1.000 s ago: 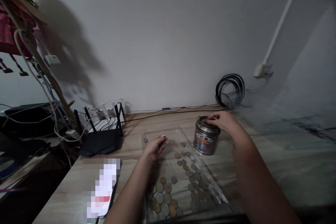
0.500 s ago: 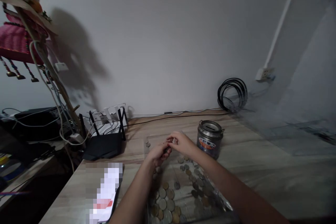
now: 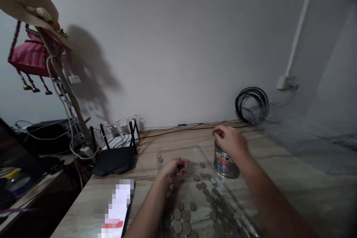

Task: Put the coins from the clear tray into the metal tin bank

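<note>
My left hand [image 3: 176,169] hovers over a clear plastic tray [image 3: 178,149], fingers curled round what look like several dark coins in its palm. Above the top of a round metal tin [image 3: 226,169] with a printed label is my right hand [image 3: 230,139]. Its fingertips are pinched together, and whatever lies between them is too small to make out. The hand hides most of the tin's lid. Inside the tray, silver and brass-coloured coins [image 3: 186,215] lie on the left side, with darker coins [image 3: 216,204] along the right.
A phone [image 3: 118,208] with a blurred screen lies left of the tray. Behind it stand a black router [image 3: 115,160] and plugged-in adapters. Black cable coils [image 3: 252,106] lean against the wall. Clear plastic sheeting [image 3: 320,152] covers the right side.
My right hand has left my left hand and moved right, to above the tin. The left hand stays over the tray, curled. The view has shifted slightly.
</note>
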The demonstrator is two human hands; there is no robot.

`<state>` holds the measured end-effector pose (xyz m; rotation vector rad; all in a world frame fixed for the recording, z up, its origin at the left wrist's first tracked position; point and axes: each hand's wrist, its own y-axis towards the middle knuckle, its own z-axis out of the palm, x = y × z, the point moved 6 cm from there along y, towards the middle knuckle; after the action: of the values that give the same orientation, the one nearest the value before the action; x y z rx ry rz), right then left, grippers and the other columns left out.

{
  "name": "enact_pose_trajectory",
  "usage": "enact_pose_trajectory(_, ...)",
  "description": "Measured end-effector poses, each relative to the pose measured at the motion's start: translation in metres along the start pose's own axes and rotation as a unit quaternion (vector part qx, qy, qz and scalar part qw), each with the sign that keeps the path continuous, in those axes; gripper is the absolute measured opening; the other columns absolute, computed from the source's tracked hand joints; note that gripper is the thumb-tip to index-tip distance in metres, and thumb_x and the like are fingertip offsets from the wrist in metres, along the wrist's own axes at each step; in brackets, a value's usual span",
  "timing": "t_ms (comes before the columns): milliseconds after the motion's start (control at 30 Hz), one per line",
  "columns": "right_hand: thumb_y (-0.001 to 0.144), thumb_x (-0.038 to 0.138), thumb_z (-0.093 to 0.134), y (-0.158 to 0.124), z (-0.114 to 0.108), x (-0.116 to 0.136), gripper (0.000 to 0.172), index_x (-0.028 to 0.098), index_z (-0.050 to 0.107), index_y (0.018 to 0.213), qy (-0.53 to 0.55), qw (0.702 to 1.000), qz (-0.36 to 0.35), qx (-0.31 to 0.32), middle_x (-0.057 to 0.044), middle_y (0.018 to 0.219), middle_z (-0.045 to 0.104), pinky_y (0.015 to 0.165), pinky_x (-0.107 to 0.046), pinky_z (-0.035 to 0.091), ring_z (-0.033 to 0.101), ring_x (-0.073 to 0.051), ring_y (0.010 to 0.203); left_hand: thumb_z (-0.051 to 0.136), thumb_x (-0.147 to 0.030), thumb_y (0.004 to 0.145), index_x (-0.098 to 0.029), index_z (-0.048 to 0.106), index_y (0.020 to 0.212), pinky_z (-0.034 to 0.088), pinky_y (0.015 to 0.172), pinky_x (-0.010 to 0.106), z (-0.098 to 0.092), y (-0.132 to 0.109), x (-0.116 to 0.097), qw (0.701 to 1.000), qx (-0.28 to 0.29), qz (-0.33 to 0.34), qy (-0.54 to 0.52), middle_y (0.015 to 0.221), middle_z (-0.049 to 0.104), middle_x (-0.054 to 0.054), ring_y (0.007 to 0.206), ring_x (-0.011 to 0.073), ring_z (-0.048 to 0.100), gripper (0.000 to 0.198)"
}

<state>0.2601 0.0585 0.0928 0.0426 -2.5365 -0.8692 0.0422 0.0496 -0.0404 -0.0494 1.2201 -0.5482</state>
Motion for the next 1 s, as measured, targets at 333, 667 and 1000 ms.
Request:
enact_pose_trajectory(333,0.065,0.025,0.058,0.019,0.009,-0.065,0.011,0.019,0.066,0.069,-0.012,0.992,0.064,0.109,-0.004,0.072,0.064,0.057,-0.027,0.036,0.056,-0.017,0.067,0.062,-0.023,0.066,-0.016,0.045,0.072,0.006,0.034,0.017,0.001,0.002,-0.005,0.998,0.006,0.055,0.035,0.07,0.064,0.004,0.033,0.0,0.031,0.019)
enact_pose_trajectory(667,0.079,0.037,0.048,-0.047,0.064,0.08,0.025,0.02,0.066,0.081,0.086,0.959,-0.164,0.215,-0.005,0.08,0.065,0.061,-0.024,0.036,0.055,-0.015,0.07,0.054,-0.032,0.073,-0.018,0.043,0.078,0.004,0.032,0.018,0.003,0.002,-0.009,0.995,0.011,0.093,0.046,0.06,0.056,-0.002,0.03,0.0017,0.032,0.019)
enact_pose_trajectory(1000,0.081,0.032,0.043,-0.018,0.024,0.036,0.024,0.022,0.064,0.085,0.018,0.995,-0.054,0.079,-0.005,0.083,0.066,0.059,-0.026,0.035,0.058,-0.018,0.074,0.053,-0.019,0.07,-0.015,0.048,0.083,0.02,0.033,0.013,-0.007,0.001,-0.002,0.995,-0.064,-0.001,-0.078,0.07,0.062,0.005,0.042,0.0043,0.046,0.015)
